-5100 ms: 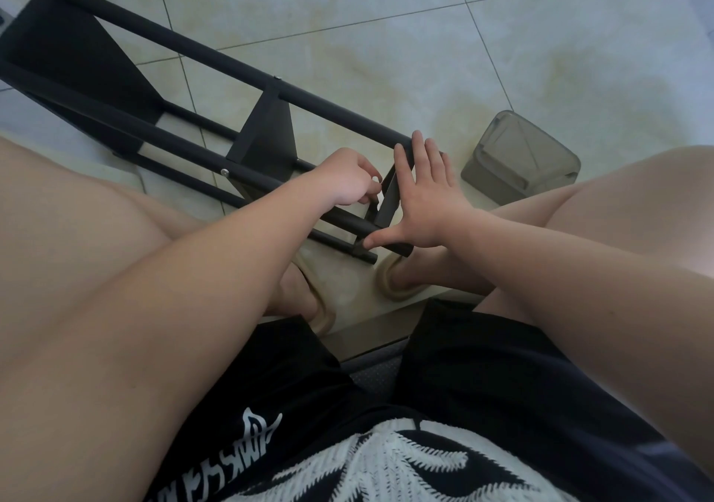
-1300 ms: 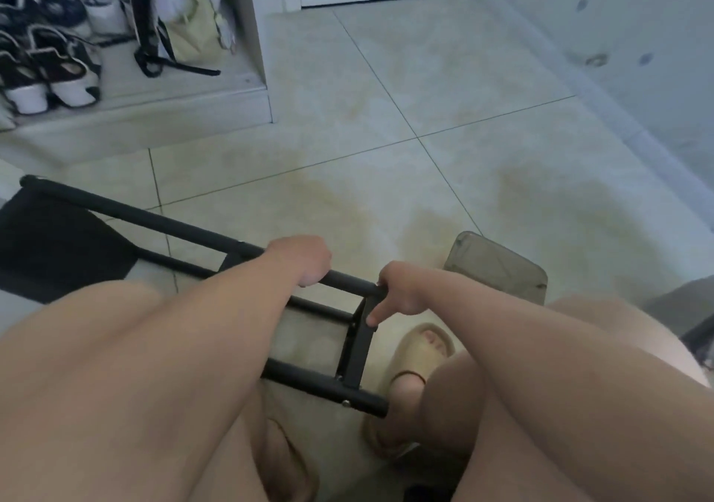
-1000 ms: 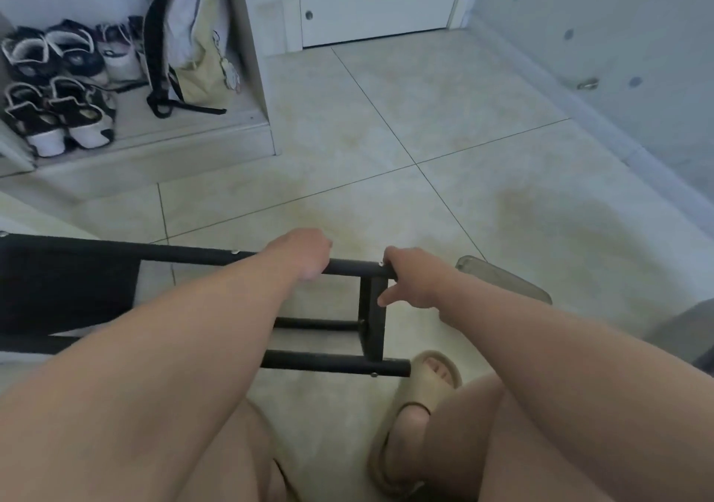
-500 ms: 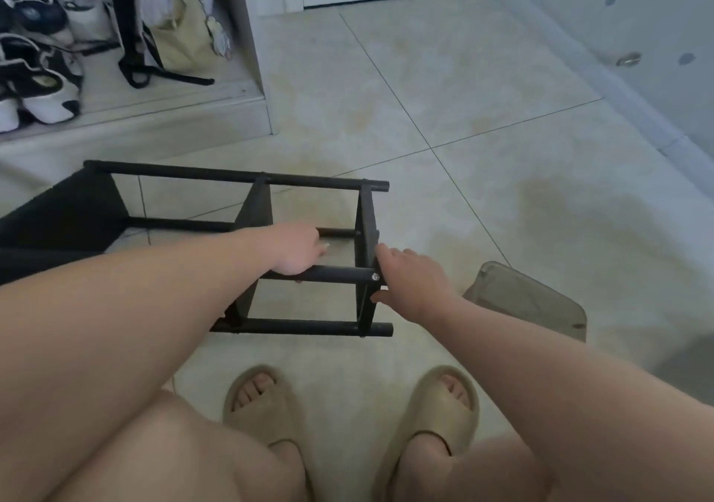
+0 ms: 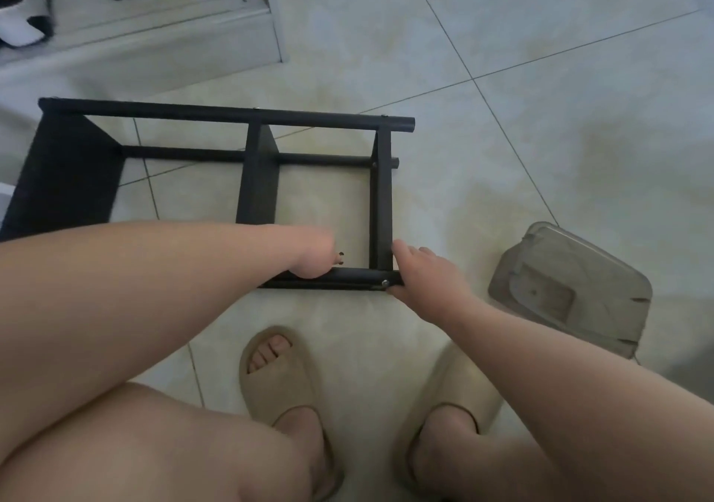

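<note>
Both arms outstretched; left grip (image 5: pixel 310 255) closed round black rack bar (image 5: pixel 355 278); right grip (image 5: pixel 429 274) clasping its corner.

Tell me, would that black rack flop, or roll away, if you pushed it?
Probably stiff: the black rack is straight bars joined by crosspieces. Its boxy frame has flat sides, so on the smooth tiled floor it would likely slide, not roll.

No readable text, labels, numbers
</note>
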`<state>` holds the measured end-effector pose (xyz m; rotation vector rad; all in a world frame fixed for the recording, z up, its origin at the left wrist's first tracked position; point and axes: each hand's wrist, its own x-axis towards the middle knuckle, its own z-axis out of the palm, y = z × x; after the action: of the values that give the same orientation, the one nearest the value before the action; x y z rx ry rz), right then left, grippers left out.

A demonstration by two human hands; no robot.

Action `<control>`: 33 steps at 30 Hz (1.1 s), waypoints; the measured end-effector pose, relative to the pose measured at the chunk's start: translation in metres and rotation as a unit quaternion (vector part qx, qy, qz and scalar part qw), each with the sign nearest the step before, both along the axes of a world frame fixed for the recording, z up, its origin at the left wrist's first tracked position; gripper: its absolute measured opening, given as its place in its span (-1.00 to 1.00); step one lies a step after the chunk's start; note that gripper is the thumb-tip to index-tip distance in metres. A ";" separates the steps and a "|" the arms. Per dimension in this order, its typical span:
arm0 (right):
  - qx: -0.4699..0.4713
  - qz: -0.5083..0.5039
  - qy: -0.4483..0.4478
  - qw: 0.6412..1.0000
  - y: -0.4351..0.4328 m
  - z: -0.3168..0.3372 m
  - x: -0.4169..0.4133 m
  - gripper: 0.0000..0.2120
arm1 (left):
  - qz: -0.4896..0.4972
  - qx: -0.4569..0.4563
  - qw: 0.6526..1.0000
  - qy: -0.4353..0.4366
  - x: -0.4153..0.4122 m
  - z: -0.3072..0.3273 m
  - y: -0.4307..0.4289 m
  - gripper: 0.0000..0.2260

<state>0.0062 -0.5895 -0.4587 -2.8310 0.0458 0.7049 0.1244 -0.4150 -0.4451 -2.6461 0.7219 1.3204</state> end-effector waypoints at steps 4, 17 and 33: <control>-0.011 0.014 0.037 0.999 -0.010 0.009 0.012 -0.29 | -0.010 -0.014 1.000 0.010 0.005 0.003 0.000 -0.67; -0.102 0.236 0.046 0.965 -0.032 0.001 0.061 0.41 | 0.115 -0.165 0.974 0.107 0.020 -0.048 -0.005 -0.86; 0.003 0.221 0.052 0.974 -0.031 -0.019 0.075 0.40 | 0.254 -0.294 0.902 0.188 0.019 -0.067 -0.007 -0.89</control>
<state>0.0809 -0.6203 -0.4781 -2.8190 -0.5840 0.9349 0.1431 -0.4218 -0.5116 -3.2440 0.5435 2.0781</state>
